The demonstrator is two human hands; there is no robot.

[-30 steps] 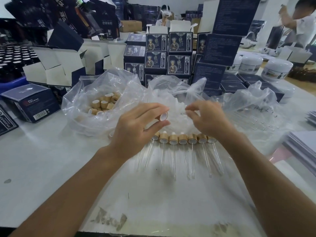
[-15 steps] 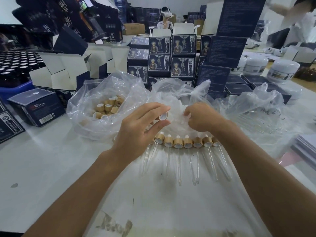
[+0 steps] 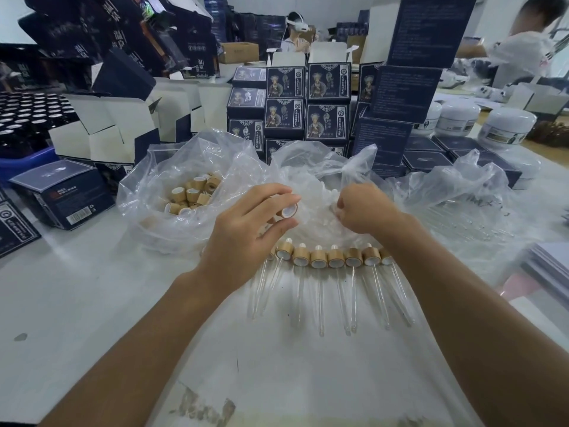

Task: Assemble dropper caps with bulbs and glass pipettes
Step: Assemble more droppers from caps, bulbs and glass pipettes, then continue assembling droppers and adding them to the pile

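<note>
Broadly, the white table point(image 3: 77, 303) is laid out as an assembly line, with supply at the far edge of reach and finished work nearest the body. Dark printed boxes point(image 3: 308, 100) are stacked behind, out of the way of the hands. Three clear plastic bags are spread with their mouths open toward the worker, presumably so that parts can be taken without looking. The left bag point(image 3: 184, 186) is seen to hold loose bamboo caps point(image 3: 191, 195); the middle bag point(image 3: 317, 186) appears to hold pale rubber bulbs, though they are hard to make out; glass pipettes point(image 3: 480, 223) seem to lie in the right bag point(image 3: 455, 192).

A row of finished droppers point(image 3: 332, 260) is kept side by side on the table just in front of the bags, collars in line and glass tips pointed toward the worker, which probably eases counting and keeps them from rolling.

A single cap point(image 3: 289, 210) is pinched between thumb and fingertips of the left hand point(image 3: 246, 235), its white-lined open end turned toward the other hand, likely so that a bulb can be pushed in. The right hand point(image 3: 363, 211) is reached into the middle bag with fingers curled; whether a bulb is already gripped cannot be told.
</note>
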